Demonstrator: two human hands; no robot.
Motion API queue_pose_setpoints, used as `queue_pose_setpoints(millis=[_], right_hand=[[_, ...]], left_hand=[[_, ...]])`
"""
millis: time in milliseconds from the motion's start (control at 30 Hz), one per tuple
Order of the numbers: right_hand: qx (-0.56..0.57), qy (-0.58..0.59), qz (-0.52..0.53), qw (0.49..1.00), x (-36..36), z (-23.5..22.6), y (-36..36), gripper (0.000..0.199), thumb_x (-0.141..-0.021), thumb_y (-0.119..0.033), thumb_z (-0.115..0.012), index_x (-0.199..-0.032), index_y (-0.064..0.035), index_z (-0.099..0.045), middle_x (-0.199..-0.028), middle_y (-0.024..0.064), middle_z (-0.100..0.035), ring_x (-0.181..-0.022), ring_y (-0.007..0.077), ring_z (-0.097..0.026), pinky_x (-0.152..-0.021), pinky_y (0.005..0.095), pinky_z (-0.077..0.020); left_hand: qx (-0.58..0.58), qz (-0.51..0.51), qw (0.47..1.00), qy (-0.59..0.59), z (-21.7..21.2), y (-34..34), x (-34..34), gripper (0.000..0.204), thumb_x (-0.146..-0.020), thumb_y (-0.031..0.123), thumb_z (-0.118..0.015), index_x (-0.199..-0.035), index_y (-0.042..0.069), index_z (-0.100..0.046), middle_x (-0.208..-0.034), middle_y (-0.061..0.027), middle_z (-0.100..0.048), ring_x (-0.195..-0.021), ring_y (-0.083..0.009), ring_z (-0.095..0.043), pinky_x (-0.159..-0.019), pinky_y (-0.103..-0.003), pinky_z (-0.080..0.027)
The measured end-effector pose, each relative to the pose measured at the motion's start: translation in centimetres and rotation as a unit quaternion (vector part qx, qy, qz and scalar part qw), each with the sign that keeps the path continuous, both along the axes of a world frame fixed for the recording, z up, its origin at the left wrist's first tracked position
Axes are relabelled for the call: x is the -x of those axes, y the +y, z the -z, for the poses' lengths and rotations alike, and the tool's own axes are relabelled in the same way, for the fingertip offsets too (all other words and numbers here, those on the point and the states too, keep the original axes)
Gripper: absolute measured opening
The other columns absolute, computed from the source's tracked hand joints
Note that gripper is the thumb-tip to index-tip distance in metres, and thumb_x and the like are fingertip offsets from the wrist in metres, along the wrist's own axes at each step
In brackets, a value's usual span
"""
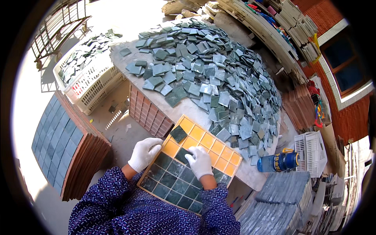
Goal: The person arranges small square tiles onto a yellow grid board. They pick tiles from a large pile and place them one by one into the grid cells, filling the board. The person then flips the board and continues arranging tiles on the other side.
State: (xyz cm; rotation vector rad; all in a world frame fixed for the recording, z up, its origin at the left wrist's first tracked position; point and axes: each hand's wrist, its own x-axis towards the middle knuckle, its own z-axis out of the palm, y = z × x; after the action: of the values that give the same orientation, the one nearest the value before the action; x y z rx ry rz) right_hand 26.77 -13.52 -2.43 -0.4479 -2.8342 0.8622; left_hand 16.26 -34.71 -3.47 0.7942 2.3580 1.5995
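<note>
head view, table: a grey slab point(172, 110), its far and right parts buried under a heap of green-grey stone tiles point(219, 74), a bare strip along its near left edge.
left of the table: a white crate point(91, 91) of more tiles beyond the left edge, a stack of brown trays point(88, 156) topped with tiles, a wheeled metal rack point(58, 29) farther off on sunlit ground.
right of the table: a blue bottle point(274, 162) by the near right corner, a white basket point(312, 150) just beside it, grey stacked slabs point(276, 196) below, a red wall point(327, 16) with a window point(346, 62) behind.
yellow tray: the gridded tray point(207, 140) lies across the table's near edge; tiles fill most cells nearest me, yellow ones show along its far side.
loose tile: a dark tile point(178, 134) rests askew near the tray's far left corner, ahead of and between my hands.
my left hand: gloved point(144, 155), fingers bent, at the tray's left edge; i cannot tell whether it grips.
my right hand: gloved point(199, 162), fingers curled over the tray beside another dark tile point(182, 155); i cannot tell whether they pinch it.
</note>
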Motion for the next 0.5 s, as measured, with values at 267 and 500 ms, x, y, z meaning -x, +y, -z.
queue_pose_setpoints(millis=[267, 500], right_hand=[[0.183, -0.035, 0.080, 0.979, 1.9, -1.8, 4.1, 0.018, -0.084, -0.013, -0.062, -0.099, -0.0026, -0.058, -0.083, 0.0085, -0.064, -0.073, 0.0176, -0.062, -0.067, 0.0308, -0.0493], [0.146, 0.103, 0.045, 0.983, 9.4, 0.1, 6.5, 0.018, -0.087, -0.010, -0.059, -0.104, -0.0054, -0.064, -0.080, 0.0048, -0.065, -0.061, 0.0099, -0.057, -0.058, 0.0255, -0.0465]], left_hand=[[0.164, 0.009, 0.962, 0.218, -1.5, 6.2, 1.6, 0.067, -0.070, 0.026, -0.077, -0.125, 0.001, -0.049, -0.121, -0.0145, -0.053, -0.113, -0.0327, -0.050, -0.096, -0.040, -0.044], [0.162, -0.006, 0.969, 0.187, 0.8, 6.6, 1.5, 0.068, -0.070, 0.025, -0.076, -0.126, -0.001, -0.047, -0.116, -0.0166, -0.054, -0.111, -0.0342, -0.051, -0.093, -0.041, -0.045]])
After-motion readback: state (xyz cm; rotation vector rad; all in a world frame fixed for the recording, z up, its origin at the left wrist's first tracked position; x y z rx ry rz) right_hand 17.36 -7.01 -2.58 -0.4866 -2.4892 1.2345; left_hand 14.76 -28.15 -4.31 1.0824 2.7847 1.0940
